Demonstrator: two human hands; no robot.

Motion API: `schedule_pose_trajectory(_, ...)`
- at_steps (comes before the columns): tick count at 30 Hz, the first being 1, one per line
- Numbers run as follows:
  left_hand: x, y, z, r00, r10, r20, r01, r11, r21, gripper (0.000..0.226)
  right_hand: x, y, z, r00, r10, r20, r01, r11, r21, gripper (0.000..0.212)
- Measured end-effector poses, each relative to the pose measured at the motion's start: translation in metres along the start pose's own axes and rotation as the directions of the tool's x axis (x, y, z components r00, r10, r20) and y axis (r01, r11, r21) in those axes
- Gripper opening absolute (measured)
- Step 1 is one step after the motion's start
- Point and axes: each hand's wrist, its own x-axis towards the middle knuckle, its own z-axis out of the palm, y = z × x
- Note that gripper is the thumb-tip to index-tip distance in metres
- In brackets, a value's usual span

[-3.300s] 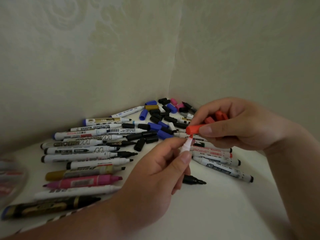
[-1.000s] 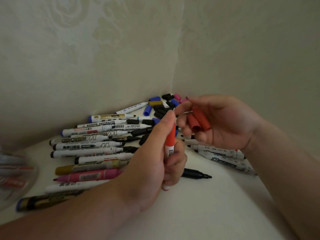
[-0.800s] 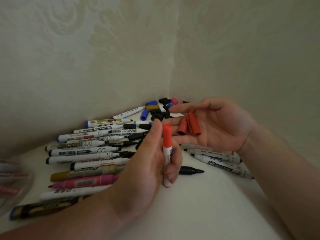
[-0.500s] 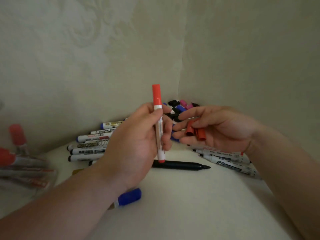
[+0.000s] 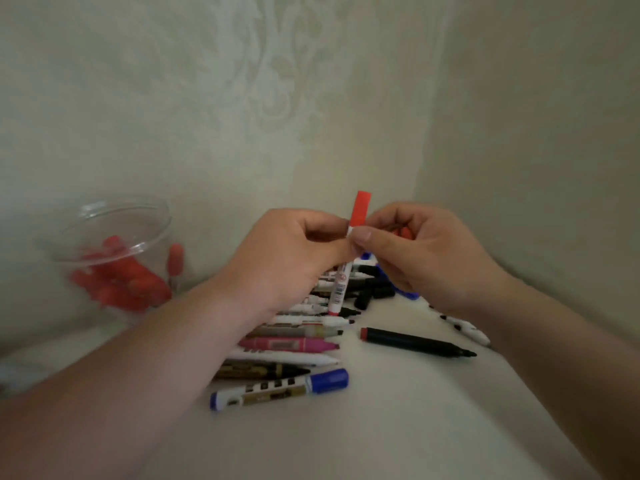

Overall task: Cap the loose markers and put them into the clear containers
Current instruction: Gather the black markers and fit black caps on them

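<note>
My left hand [image 5: 287, 258] grips a red-capped white marker [image 5: 341, 282] upright in front of me, cap at the top. My right hand [image 5: 426, 251] pinches the same marker just below its red cap [image 5: 360, 207], and bits of red caps [image 5: 403, 233] show inside its curled fingers. A clear container [image 5: 114, 220] with several red-capped markers stands at the left by the wall. Loose markers lie in a heap [image 5: 294, 341] under my hands, most of them uncapped.
A capped blue marker [image 5: 280, 389] lies nearest me. An uncapped black marker [image 5: 415, 342] lies to the right of the heap. Loose black and blue caps [image 5: 377, 292] sit behind it in the corner. Walls close in at the back and right.
My view swung left and the clear container came into sight. The left hand kept the red marker upright, and the right hand came over and pinched it below the cap.
</note>
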Motion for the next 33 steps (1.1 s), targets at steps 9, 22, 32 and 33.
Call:
schedule_pose_trajectory(9, -0.038, 0.043, -0.135, 0.912, 0.324, -0.25, -0.238, 0.917, 0.321, 0.026, 0.042, -0.116, 0.1, 0.933, -0.36, 0.006, 0.359, 0.928, -0.105, 0.021)
schedule_pose_trajectory(22, -0.043, 0.015, -0.19, 0.809, 0.326, -0.488, -0.271, 0.945, 0.183, 0.023, 0.078, -0.153, 0.17, 0.916, -0.401, -0.011, 0.396, 0.908, -0.138, 0.021)
schedule_pose_trajectory(32, -0.06, 0.005, -0.21, 0.901, 0.161, -0.402, 0.046, 0.887, 0.459, 0.045, 0.073, -0.135, 0.182, 0.94, -0.337, 0.043, 0.334, 0.892, -0.304, 0.028)
schedule_pose_trajectory(33, -0.061, 0.002, -0.213, 0.903, 0.115, -0.415, 0.094, 0.888, 0.45, 0.052, 0.071, -0.132, 0.176, 0.944, -0.329, 0.035, 0.322, 0.892, -0.316, 0.027)
